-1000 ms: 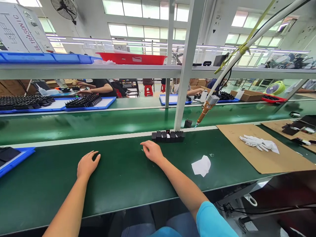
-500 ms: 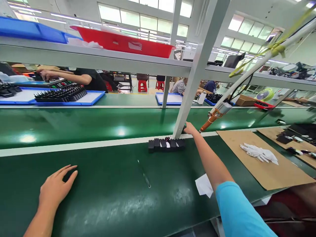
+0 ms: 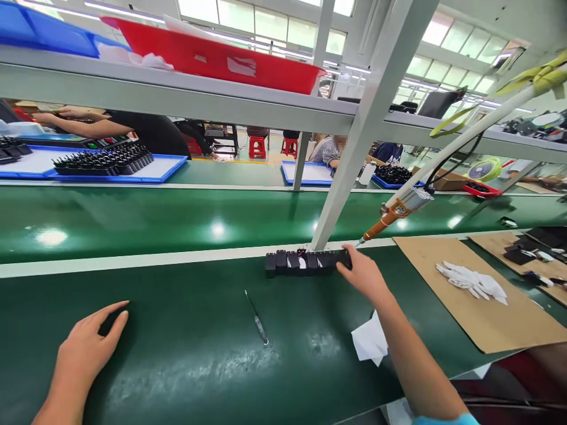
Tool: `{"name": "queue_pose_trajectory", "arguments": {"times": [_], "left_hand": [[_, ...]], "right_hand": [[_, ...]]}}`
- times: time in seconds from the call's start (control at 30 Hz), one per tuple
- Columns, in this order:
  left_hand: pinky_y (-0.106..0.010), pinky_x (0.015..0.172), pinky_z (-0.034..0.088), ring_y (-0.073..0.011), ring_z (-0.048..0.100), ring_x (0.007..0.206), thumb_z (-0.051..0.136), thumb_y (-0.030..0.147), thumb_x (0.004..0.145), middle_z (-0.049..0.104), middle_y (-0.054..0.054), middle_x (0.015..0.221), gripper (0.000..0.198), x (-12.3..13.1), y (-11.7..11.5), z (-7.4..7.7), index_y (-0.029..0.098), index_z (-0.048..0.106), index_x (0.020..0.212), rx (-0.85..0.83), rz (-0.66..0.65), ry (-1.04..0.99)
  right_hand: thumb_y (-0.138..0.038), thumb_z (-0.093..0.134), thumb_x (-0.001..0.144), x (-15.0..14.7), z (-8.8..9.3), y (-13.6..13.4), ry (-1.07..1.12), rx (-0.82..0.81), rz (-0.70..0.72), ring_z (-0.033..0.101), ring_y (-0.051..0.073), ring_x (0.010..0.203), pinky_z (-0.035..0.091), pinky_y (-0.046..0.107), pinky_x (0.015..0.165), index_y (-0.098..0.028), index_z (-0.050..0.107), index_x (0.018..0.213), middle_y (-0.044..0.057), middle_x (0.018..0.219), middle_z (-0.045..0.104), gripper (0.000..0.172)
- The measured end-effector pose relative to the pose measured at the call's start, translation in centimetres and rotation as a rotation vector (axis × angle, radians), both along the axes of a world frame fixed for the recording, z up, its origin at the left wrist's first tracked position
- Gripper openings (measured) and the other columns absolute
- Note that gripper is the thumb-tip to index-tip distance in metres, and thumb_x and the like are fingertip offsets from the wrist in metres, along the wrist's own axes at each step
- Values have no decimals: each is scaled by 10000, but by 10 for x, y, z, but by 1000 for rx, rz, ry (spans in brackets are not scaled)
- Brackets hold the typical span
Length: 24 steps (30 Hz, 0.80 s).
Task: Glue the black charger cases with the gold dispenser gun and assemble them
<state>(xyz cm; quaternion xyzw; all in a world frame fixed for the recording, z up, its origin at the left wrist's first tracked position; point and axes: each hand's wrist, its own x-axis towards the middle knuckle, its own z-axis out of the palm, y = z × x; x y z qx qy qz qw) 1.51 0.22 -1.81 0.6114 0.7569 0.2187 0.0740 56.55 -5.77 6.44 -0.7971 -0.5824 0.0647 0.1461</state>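
My right hand (image 3: 364,273) grips a small black block (image 3: 344,258) between thumb and fingers, at the right end of a row of black blocks (image 3: 305,264). The row stands on the green bench (image 3: 186,348), close to the foot of a white post (image 3: 339,195). Over the left part of the bench, my left hand (image 3: 91,339) is held with thumb and fingers apart and nothing between them. A thin pen-like tool (image 3: 256,319) lies between my hands. Beneath my right forearm is a white piece of paper (image 3: 368,341).
An orange powered screwdriver (image 3: 383,224) hangs right of the post. White gloves (image 3: 472,280) lie on a cardboard sheet (image 3: 447,319). Beyond the green conveyor belt (image 3: 146,218), blue-rimmed trays (image 3: 170,171) hold black parts near co-workers. A red tray (image 3: 212,62) sits on the overhead shelf.
My right hand has come back toward me from behind the post, bringing the black block to the row's right end. My left hand stays open, slightly lower in view.
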Motion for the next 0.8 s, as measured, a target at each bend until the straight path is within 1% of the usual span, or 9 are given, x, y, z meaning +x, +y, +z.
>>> {"name": "queue_pose_trajectory", "arguments": {"times": [0.1, 0.17, 0.23, 0.3, 0.37, 0.47, 0.53, 0.63, 0.8], "left_hand": [[-320, 709, 490, -175, 597, 759, 437, 508, 851, 672, 165, 772, 223, 24, -13, 12, 441, 648, 872, 79, -23, -46], [-334, 721, 519, -196, 623, 867, 463, 517, 853, 694, 147, 903, 224, 54, -22, 17, 421, 643, 945, 119, -163, -65], [-352, 766, 549, -232, 636, 999, 504, 518, 850, 698, 82, 1060, 288, 96, -35, 19, 371, 633, 1062, 133, -388, -113], [-387, 883, 544, -251, 637, 1070, 513, 508, 872, 672, 0, 1194, 391, 149, -53, 19, 303, 605, 1192, 100, -608, -180], [-423, 1027, 475, -251, 593, 1179, 551, 489, 876, 592, -38, 1336, 494, 205, -70, 20, 293, 515, 1328, 38, -784, -224], [-449, 1085, 422, -282, 453, 1341, 680, 462, 795, 408, -108, 1501, 804, 280, -85, 20, 264, 309, 1480, -67, -917, -274], [-479, 1091, 401, -308, 427, 1354, 740, 426, 741, 404, -136, 1491, 943, 314, -85, 18, 247, 228, 1513, -127, -945, -299], [-480, 1017, 449, -306, 546, 1215, 740, 416, 742, 540, -122, 1347, 962, 334, -75, 13, 262, 195, 1519, -222, -927, -383], [-434, 1025, 439, -258, 570, 1160, 760, 389, 730, 573, -91, 1323, 886, 311, -65, 9, 291, 291, 1476, -344, -1072, -498]], "right_hand": [[-304, 622, 809, -32, -24, -41, 184, 41, 110, 684, 247, 808, 496, 336, 735, -200, 569, 1231, 78, 890, 720, 438], [-342, 668, 773, -46, -38, -55, 312, 101, 138, 683, 230, 779, 507, 326, 715, -222, 604, 1187, 62, 890, 723, 436], [-428, 688, 759, -42, -45, -60, 447, 184, 128, 672, 196, 722, 521, 308, 676, -240, 626, 1128, 43, 880, 718, 419], [-506, 648, 777, -16, -43, -58, 565, 321, 54, 651, 173, 699, 530, 302, 646, -236, 605, 1108, 43, 890, 696, 429], [-524, 592, 799, 24, -33, -47, 648, 528, -82, 640, 190, 834, 541, 336, 700, -227, 502, 1207, 80, 1030, 643, 512], [-471, 580, 761, 85, -13, -14, 795, 746, -188, 553, 198, 1139, 521, 379, 860, -317, 286, 1368, 81, 1296, 482, 691], [-420, 614, 704, 111, -3, 12, 914, 763, -181, 549, 187, 1161, 516, 382, 870, -384, 272, 1363, 44, 1305, 458, 744], [-367, 671, 620, 122, 4, 41, 1050, 742, -101, 609, 171, 1043, 526, 364, 825, -396, 328, 1321, 6, 1198, 503, 781], [-384, 711, 589, 97, -2, 39, 1151, 761, -27, 583, 84, 700, 531, 300, 717, -340, 446, 1181, -21, 1119, 523, 650]]}}
